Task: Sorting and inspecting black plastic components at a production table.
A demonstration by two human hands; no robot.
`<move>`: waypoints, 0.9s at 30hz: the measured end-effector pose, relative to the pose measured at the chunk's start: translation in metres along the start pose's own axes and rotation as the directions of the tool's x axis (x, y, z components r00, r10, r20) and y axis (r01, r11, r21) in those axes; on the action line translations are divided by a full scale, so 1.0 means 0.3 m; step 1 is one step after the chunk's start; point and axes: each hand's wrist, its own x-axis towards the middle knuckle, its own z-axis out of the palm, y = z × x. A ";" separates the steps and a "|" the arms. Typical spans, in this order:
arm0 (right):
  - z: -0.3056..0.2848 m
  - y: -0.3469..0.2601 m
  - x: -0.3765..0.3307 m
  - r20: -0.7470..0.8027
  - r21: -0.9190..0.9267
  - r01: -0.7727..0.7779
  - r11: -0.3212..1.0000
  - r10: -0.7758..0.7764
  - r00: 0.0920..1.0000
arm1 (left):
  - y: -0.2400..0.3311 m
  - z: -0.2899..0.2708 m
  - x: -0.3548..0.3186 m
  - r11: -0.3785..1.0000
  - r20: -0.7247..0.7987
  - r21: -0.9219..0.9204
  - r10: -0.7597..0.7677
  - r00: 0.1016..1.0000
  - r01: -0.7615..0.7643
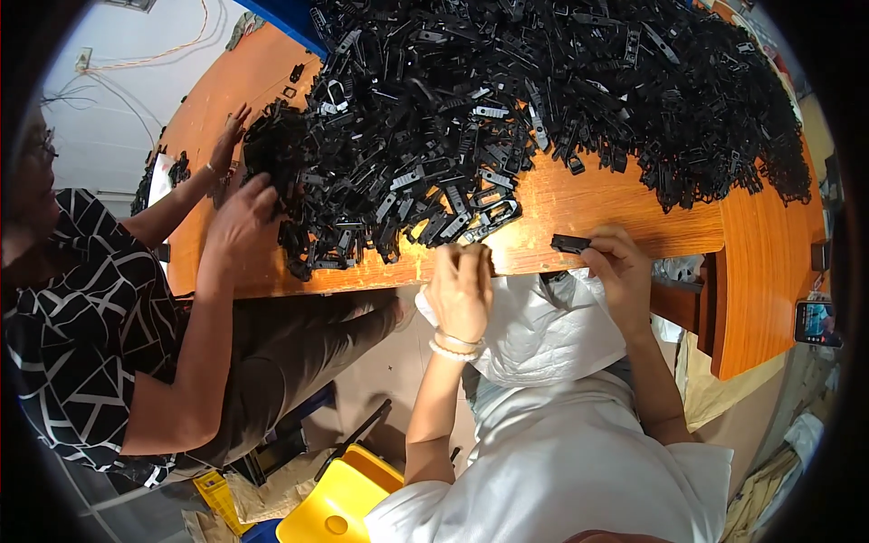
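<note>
A big heap of small black plastic parts [543, 100] covers an orange wooden table [625, 213]. My right hand [620, 267] is at the table's near edge, fingers closed on one black plastic part [570, 242]. At the same edge, my left hand [462, 285] is curled just below the heap's front; whether it holds anything is hidden. A white bag [534, 326] lies open on my lap under both hands.
A person in a black and white patterned top sits on my left, both hands [240, 213] in the heap's left end. A yellow stool [339, 502] stands on the floor below. A phone [817, 323] shows at the right.
</note>
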 end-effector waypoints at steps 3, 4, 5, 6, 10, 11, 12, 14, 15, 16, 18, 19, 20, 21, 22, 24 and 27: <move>-0.007 0.001 -0.007 0.020 0.027 -0.038 0.999 0.037 0.999 | 0.016 0.044 0.032 0.992 0.013 0.059 0.111 0.994 -0.112; -0.010 0.003 -0.008 0.031 0.039 -0.041 0.998 0.040 0.999 | 0.011 0.063 0.038 0.992 0.008 0.046 0.121 0.993 -0.121; -0.014 0.005 -0.010 0.028 0.039 -0.038 0.999 0.037 0.999 | 0.011 0.073 0.050 0.991 0.007 0.044 0.124 0.992 -0.124; -0.016 0.007 -0.011 0.029 0.038 -0.046 0.998 0.045 0.999 | 0.012 0.081 0.063 0.988 0.056 0.065 0.136 0.989 -0.140; -0.018 0.013 -0.013 0.022 0.091 -0.087 0.992 0.085 0.996 | 0.030 0.093 0.091 0.983 0.097 0.072 0.161 0.982 -0.168; -0.016 0.014 -0.013 0.024 0.093 -0.086 0.992 0.084 0.996 | 0.031 0.095 0.097 0.983 0.087 0.064 0.165 0.982 -0.171; -0.012 0.018 -0.011 0.030 0.119 -0.098 0.988 0.095 0.995 | 0.032 0.102 0.104 0.979 0.078 0.080 0.182 0.980 -0.188; -0.009 0.026 -0.003 0.041 0.146 -0.108 0.983 0.103 0.994 | 0.040 0.120 0.118 0.978 0.104 0.091 0.178 0.979 -0.188; -0.010 0.030 0.002 0.035 0.147 -0.081 0.986 0.076 0.996 | 0.047 0.130 0.124 0.977 0.130 0.099 0.175 0.976 -0.188; -0.010 0.031 0.005 0.028 0.148 -0.053 0.988 0.049 0.998 | 0.054 0.136 0.130 0.974 0.112 0.097 0.192 0.975 -0.203; -0.011 0.021 0.012 -0.010 0.120 -0.037 0.992 0.039 0.999 | 0.087 0.132 0.127 0.992 0.102 0.003 0.128 0.987 -0.129; -0.012 0.016 0.016 -0.050 0.090 -0.023 0.996 0.028 0.998 | 0.100 0.134 0.126 0.994 0.100 -0.094 0.063 0.993 -0.054; -0.013 0.012 0.018 -0.053 0.090 -0.023 0.996 0.028 0.998 | 0.099 0.150 0.124 0.956 0.006 -0.287 0.068 0.998 -0.063; -0.015 0.010 0.023 -0.066 0.134 -0.085 0.987 0.094 0.993 | 0.095 0.159 0.115 0.955 0.008 -0.290 0.071 0.997 -0.066; -0.016 0.006 0.029 -0.076 0.179 -0.145 0.973 0.161 0.984 | 0.091 0.165 0.105 0.791 0.248 -0.539 -0.179 0.952 0.289; -0.011 -0.018 0.045 -0.098 0.151 -0.210 0.966 0.226 0.969 | 0.104 0.148 0.119 0.338 0.602 -0.645 -0.327 0.728 0.685; -0.005 -0.015 0.071 -0.124 0.204 -0.248 0.947 0.276 0.953 | 0.094 0.135 0.129 -0.052 0.731 -0.666 -0.245 0.637 0.744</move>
